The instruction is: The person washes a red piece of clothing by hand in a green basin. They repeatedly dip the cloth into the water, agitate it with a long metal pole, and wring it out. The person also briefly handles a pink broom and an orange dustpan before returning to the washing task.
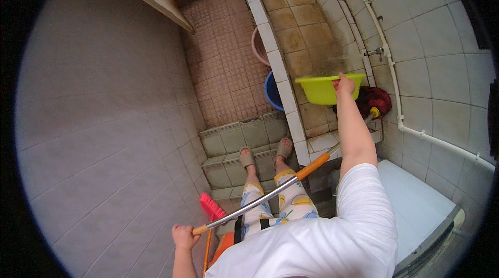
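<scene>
My left hand (pixel 184 236) grips the orange end of a mop's metal handle (pixel 269 196), which slants up to the right past my legs. The mop's dark red head (pixel 377 100) lies in the corner of a tiled trough, partly behind my right forearm. My right hand (pixel 346 85) holds the rim of a lime-green plastic basin (pixel 321 90). That basin is tipped on its side over the trough's stained floor (pixel 300 40), its opening facing away from me. Something small and red shows beside my right fingers; I cannot tell what it is.
A white-tiled ledge (pixel 278 69) borders the trough. Beyond it stand a blue basin (pixel 274 91) and a pink basin (pixel 259 46). Tiled steps (pixel 234 136) are under my feet. A metal tap (pixel 375 52) is on the right wall pipe. A pink broom (pixel 211 206) leans at left, a white-topped appliance (pixel 413 204) stands right.
</scene>
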{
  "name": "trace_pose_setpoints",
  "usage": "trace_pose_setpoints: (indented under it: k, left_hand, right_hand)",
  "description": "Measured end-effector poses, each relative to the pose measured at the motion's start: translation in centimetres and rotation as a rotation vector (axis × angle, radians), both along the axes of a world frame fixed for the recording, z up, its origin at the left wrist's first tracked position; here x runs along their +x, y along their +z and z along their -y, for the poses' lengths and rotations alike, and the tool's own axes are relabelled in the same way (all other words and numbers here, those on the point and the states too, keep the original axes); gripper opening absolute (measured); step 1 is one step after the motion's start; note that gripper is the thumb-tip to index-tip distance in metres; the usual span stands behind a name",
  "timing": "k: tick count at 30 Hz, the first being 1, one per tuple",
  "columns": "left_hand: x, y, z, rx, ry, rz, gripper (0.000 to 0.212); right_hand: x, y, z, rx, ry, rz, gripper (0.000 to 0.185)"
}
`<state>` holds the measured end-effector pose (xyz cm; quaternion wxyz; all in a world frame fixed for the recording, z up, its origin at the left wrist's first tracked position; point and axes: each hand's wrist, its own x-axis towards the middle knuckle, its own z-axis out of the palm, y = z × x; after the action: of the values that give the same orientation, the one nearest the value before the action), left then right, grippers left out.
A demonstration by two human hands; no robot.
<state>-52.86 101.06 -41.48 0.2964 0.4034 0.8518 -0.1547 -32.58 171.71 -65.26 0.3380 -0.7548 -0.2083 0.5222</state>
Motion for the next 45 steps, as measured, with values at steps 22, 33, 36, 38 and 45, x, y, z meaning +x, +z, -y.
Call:
trace_pose_setpoints:
  k: [22,33,36,38,45]
  left_hand:
    - [0.1,-0.6,-0.1,0.026,-0.031,0.005,0.021]
    - [-0.2,-0.7,-0.2,-0.003,-0.079,-0.028,0.019]
    - [-0.4,-0.3,-0.9,-0.015,-0.091,-0.027,0.018]
    - [-0.5,-0.3,-0.9,0.018,-0.093,-0.022,0.018]
    - [-0.1,0.8,-0.1,0.076,-0.107,-0.046,0.019]
  right_hand:
    - [3.1,0.1,-2.1,0.183,0.008,-0.112,0.018]
    - [6.9,-18.8,6.2,-0.368,-0.432,-0.387,0.019]
    - [7.6,-19.6,5.5,-0.365,-0.343,-0.505,0.023]
    - [8.2,-19.1,5.2,-0.395,-0.336,-0.559,0.022]
    - [7.3,-6.5,5.9,-0.215,0.109,-0.087,0.037]
